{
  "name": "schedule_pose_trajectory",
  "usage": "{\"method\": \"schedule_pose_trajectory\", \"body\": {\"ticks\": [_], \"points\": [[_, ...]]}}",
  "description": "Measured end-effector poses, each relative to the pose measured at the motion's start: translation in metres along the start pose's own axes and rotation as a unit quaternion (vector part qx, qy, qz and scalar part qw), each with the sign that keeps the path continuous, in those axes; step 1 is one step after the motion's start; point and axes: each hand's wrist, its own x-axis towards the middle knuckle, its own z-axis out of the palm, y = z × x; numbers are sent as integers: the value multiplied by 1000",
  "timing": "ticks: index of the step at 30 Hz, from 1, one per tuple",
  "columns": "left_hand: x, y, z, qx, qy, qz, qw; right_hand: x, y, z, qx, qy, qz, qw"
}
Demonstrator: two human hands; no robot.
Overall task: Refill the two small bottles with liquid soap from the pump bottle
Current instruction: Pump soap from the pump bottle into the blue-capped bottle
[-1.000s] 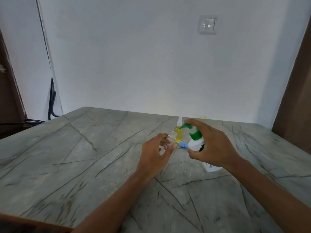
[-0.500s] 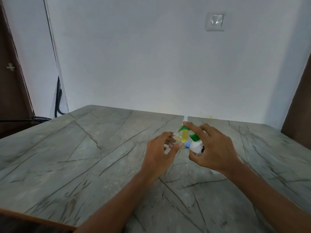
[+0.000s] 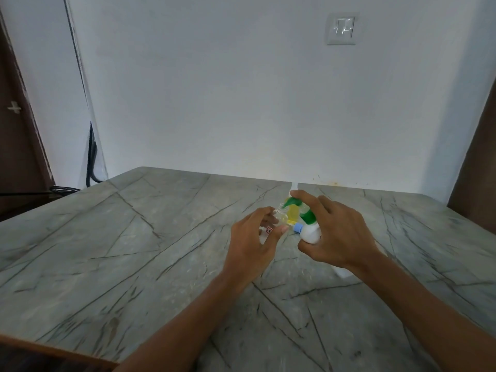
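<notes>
Left grip (image 3: 252,237) pinches clear small bottle (image 3: 280,217) — right grip (image 3: 338,232) holds green-topped pump bottle (image 3: 311,233).

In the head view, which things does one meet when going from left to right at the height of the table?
black cable → left hand → small clear bottle → pump bottle → right hand

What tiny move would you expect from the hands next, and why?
Probably a press on the green pump head. The right hand grips the pump bottle, forefinger on the head, and its spout seems to meet the mouth of the small bottle pinched in the left hand.
</notes>
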Motion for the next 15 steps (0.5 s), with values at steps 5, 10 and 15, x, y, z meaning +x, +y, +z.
{"method": "schedule_pose_trajectory", "body": {"ticks": [5, 10, 15], "points": [[-1, -2, -1, -4, 1, 15, 1000, 3, -3, 4, 32, 12, 5, 999], [-2, -4, 2, -4, -10, 25, 1000, 2, -3, 5, 41, 24, 9, 999], [0, -6, 1, -2, 11, 32, 999, -1, -5, 2, 10, 24, 6, 1000]]}}
